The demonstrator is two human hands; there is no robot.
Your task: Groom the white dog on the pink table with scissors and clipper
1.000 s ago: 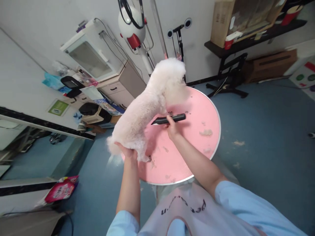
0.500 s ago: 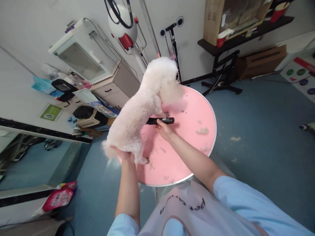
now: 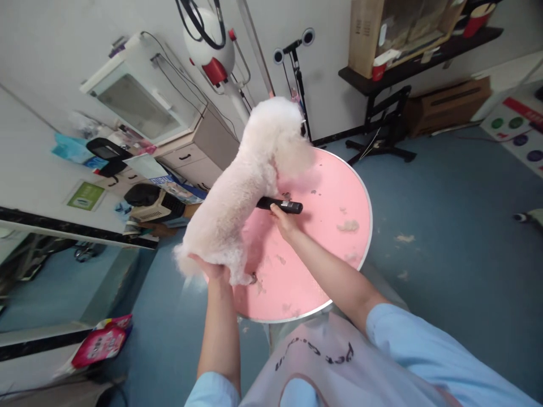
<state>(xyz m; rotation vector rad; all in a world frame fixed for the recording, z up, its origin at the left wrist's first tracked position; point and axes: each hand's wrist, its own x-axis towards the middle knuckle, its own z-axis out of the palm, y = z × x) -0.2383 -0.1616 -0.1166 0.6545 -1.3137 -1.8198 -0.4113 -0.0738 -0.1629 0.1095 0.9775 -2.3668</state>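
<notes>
A white, fluffy-headed dog (image 3: 231, 195) stands on a round pink grooming table (image 3: 339, 181), its head toward the far side. My right hand (image 3: 283, 219) is closed around a black hair clipper (image 3: 285, 206). The clipper's front end is hidden beneath the dog's chest and belly. At the dog's rear, my left hand (image 3: 213, 268) grips its hindquarters, with the fingers hidden under the body and fur. Tufts of cut fur (image 3: 348, 226) lie scattered over the tabletop.
Behind the table stand a white dryer on a pole (image 3: 214, 53) and a stand with two round heads (image 3: 297, 68). Drawers (image 3: 189, 155) under a white glass-door cabinet (image 3: 139, 102) are at left. A pink bag (image 3: 102, 342) lies on the floor, lower left.
The clipper's handle has tilted slightly, its rear end a little to the right and more of its body showing. The dog's head has shifted slightly. My left hand keeps its place.
</notes>
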